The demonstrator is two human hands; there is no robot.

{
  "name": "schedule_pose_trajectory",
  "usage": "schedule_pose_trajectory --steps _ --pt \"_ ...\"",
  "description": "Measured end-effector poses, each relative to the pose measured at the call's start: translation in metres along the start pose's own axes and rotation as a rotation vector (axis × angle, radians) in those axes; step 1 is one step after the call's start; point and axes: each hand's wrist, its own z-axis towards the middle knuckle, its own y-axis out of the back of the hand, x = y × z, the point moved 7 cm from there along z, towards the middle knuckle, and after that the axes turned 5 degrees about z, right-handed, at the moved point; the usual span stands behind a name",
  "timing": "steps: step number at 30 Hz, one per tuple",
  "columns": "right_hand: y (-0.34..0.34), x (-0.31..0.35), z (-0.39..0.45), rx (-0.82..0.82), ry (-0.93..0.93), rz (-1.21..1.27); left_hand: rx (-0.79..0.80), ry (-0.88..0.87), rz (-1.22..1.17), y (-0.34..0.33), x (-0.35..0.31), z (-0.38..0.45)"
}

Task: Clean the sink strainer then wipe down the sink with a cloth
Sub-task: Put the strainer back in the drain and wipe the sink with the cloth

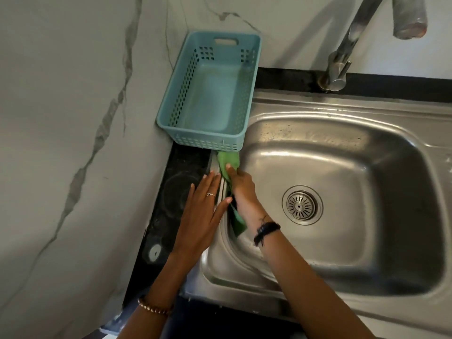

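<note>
With the right hand (241,185) pinching the cloth (228,163) on the sink (244,270) rim and left hand (203,206) spread flat, press evenly, wipe along the ledge.

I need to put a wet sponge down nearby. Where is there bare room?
The blue basket is empty, and the basin floor around the strainer is bare. The sink left rim is crowded: both hands and the green cloth.
</note>
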Motion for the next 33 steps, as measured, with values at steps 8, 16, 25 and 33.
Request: schedule_pose_trajectory --steps 8,16,25,33 --pt "0.007 -0.025 -0.017 0.058 0.135 0.108 -0.006 -0.026 0.094 0.000 -0.007 0.008" --pt "0.002 -0.013 0.020 0.037 -0.016 0.422 -0.048 -0.052 0.129 0.000 -0.017 0.027" --pt "0.036 0.040 0.092 -0.254 -0.045 0.376 0.024 -0.063 0.479 -0.021 -0.033 0.030" --pt "0.065 0.068 0.109 -0.428 0.117 0.457 0.001 -0.119 0.688 -0.028 -0.038 0.042"
